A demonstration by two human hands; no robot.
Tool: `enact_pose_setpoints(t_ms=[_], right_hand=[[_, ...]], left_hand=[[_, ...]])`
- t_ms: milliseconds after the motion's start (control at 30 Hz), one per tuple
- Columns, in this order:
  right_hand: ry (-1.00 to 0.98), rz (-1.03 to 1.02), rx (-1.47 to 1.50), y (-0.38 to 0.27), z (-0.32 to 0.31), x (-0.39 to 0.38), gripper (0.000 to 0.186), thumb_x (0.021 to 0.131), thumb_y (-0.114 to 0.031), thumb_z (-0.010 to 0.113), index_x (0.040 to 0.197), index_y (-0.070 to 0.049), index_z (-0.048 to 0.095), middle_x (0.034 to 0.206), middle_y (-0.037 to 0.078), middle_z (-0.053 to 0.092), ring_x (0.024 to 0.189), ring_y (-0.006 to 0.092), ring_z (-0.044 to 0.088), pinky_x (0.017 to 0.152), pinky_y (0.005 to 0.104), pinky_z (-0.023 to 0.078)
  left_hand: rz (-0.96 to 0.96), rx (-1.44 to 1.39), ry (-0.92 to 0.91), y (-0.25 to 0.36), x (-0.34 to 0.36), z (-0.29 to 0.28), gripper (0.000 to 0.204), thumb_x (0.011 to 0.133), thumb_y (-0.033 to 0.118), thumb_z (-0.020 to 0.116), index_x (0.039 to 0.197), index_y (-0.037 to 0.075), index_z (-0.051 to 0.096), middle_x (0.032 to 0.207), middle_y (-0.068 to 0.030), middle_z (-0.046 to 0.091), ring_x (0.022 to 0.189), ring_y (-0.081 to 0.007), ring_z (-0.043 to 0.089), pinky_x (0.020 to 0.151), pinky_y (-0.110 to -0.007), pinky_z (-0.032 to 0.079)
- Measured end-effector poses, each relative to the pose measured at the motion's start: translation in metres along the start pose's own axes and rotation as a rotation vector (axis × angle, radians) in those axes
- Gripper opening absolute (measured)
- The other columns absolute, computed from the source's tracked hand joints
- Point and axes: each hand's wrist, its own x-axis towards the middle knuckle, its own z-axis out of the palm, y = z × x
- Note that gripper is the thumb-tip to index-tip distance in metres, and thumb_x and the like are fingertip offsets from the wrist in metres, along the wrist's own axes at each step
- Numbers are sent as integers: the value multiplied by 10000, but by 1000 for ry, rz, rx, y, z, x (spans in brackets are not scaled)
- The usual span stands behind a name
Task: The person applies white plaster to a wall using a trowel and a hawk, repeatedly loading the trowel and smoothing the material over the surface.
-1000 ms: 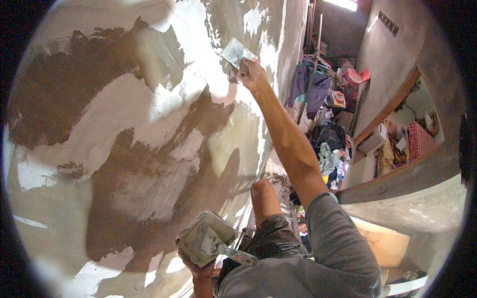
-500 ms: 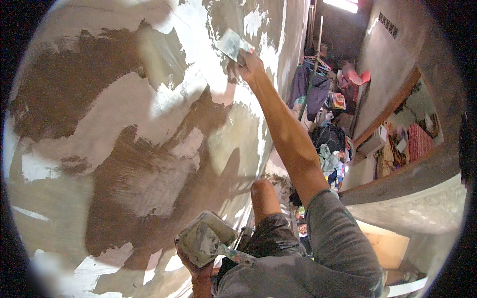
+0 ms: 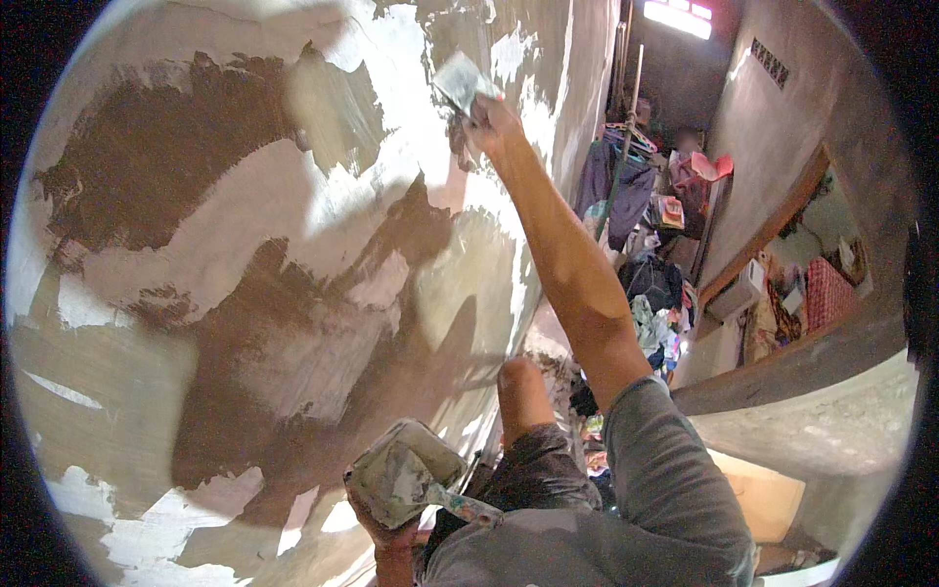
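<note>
With my right arm stretched out, my right hand (image 3: 492,125) grips a flat, pale rectangular scraper (image 3: 460,82) at the wall (image 3: 225,367). Whether its edge touches the surface, I cannot tell. Patches of white and brown coating cover the wall. Low and close to my body, my left hand (image 3: 389,531) is wrapped round a squarish, putty-smeared container (image 3: 446,450) from below. A putty knife (image 3: 469,507) rests in it, its broad blade inside and its stained handle over the rim toward my shirt. The container's depth and contents are partly hidden.
Dark clothes (image 3: 626,191) hang by a pole to the far right, above heaped clothing (image 3: 653,318). A framed wall opening (image 3: 812,245) on the right shows stored items. My bent knee (image 3: 523,382) is close to the wall; a tan board (image 3: 758,494) stands at lower right.
The view has shifted slightly, so the wall patches sit a little farther right. The scraper has moved slightly up along the wall. My left hand and the container have hardly moved.
</note>
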Motion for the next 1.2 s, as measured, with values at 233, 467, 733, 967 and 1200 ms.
enact_pose_setpoints(t_ms=[233,467,733,967,1200], right_hand=[[55,132,177,4,20,-22,190,906,-49,473,728,-99,431,584,-3,321,531,115,284,653,338,309],[-157,-269,-121,-7,-21,83,85,904,-28,482,828,-62,497,691,32,415,635,148,365,653,359,342],[47,164,56,12,-6,37,98,909,-82,485,821,-42,499,734,36,420,683,149,358,644,366,351],[-148,-150,-281,-4,25,53,58,889,-81,517,836,-58,521,773,58,469,721,166,405,643,357,363],[-290,-312,-495,-31,-15,99,62,865,-65,534,924,-51,545,827,74,500,768,172,439,653,352,413]], left_hand=[[235,441,85,-1,-18,28,629,827,574,472,1276,134,447,1286,-119,466,1168,-337,452,944,-554,392],[-44,-228,0,-2,-7,9,922,648,208,791,1371,143,222,1335,-119,371,1208,-266,407,1012,-457,370],[18,-18,28,-3,-7,-12,636,807,583,503,1255,133,474,1281,-110,478,1162,-333,451,932,-561,390],[-15,-49,-9,-1,-10,-5,643,804,586,505,1259,133,470,1280,-107,479,1168,-334,444,941,-556,385],[34,137,-24,-9,4,-14,660,807,593,500,1275,131,450,1279,-109,475,1174,-332,441,949,-551,382]])
